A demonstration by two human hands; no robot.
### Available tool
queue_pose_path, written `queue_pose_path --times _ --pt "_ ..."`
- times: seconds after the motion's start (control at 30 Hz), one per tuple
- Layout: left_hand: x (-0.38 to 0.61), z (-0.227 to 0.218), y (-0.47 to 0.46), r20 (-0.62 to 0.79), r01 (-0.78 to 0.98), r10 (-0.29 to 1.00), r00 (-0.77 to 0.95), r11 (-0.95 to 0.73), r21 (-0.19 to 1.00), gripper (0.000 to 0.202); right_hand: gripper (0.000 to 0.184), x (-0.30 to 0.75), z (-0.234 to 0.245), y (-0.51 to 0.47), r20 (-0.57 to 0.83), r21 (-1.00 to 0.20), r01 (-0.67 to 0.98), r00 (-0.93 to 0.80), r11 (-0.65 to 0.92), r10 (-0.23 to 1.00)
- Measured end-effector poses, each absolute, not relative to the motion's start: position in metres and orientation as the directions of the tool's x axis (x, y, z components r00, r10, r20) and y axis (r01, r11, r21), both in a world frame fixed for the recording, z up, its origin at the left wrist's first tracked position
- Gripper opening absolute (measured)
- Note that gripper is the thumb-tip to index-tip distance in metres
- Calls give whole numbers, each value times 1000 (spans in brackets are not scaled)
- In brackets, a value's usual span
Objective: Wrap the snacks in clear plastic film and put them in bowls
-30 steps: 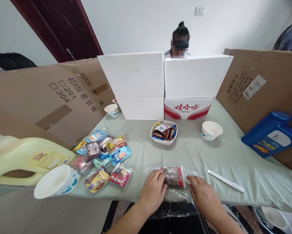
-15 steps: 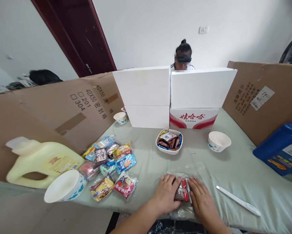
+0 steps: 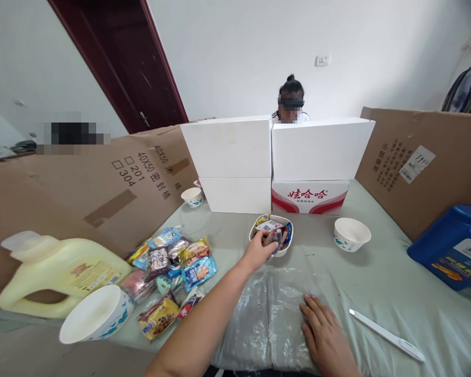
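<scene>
My left hand (image 3: pixel 255 252) reaches forward and grips a small dark snack packet (image 3: pixel 273 240) between thumb and fingers. It is right at the white square bowl (image 3: pixel 252 230), which holds several wrapped snacks; I cannot tell whether the packet touches those inside. Flat on the table near its front edge rests my right hand (image 3: pixel 326 331), fingers stretched out and holding nothing. Its fingertips are at the right side of a clear plastic bag (image 3: pixel 259 319), which lies spread out in front of me.
Wrapped snacks (image 3: pixel 199 272) lie in a pile at left, by a paper bowl (image 3: pixel 97 317) and a yellow jug (image 3: pixel 68 267). Another paper bowl (image 3: pixel 352 234), a white knife-like tool (image 3: pixel 386 335) and a blue bottle (image 3: pixel 449 248) are at right. White boxes (image 3: pixel 235 167) stand behind; a person sits beyond.
My left hand has left the plastic bag and moved forward to the white bowl with the packet. The right hand stays near the front edge, now flat. The bag lies flatter, spread out.
</scene>
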State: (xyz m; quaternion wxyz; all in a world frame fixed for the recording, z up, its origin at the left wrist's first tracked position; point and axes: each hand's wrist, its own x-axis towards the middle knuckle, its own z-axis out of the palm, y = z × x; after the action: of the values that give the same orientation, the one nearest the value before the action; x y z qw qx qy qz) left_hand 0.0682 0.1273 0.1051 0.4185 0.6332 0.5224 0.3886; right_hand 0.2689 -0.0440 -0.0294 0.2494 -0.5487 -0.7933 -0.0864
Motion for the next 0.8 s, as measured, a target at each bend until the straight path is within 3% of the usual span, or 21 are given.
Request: queue_pose_path --times 0.13,0.27,0.33,0.4,0.47,0.53,0.67,0.73,0.8 --pt "106 116 156 130 726 987 95 -158 669 57 36 269 -32 -43 498 -119 919 -273 377 823" --pt "123 114 149 164 844 968 189 -245 477 72 36 270 -33 -43 477 -121 924 -266 362 838" --pt "123 111 128 247 876 936 251 -328 353 66 36 270 -32 -45 458 -128 926 -261 354 850" --pt "118 102 97 322 848 868 377 -463 256 46 37 268 -30 -46 434 -125 935 -250 333 866" --pt "111 88 63 289 741 784 549 -617 266 26 41 265 -28 -47 407 -114 955 -208 275 890" --pt "99 71 40 168 698 755 634 -652 296 22 49 260 -26 -46 368 -106 974 -149 200 918" --pt "62 48 39 78 910 920 383 -390 139 45 58 252 -19 -42 236 -123 986 -79 110 969" --pt "40 47 46 148 936 940 307 -326 133 43 57 255 -10 -42 198 -155 983 -69 101 978" --pt "21 51 41 269 898 901 341 -397 191 34 53 263 3 -46 230 -212 972 -56 106 972"
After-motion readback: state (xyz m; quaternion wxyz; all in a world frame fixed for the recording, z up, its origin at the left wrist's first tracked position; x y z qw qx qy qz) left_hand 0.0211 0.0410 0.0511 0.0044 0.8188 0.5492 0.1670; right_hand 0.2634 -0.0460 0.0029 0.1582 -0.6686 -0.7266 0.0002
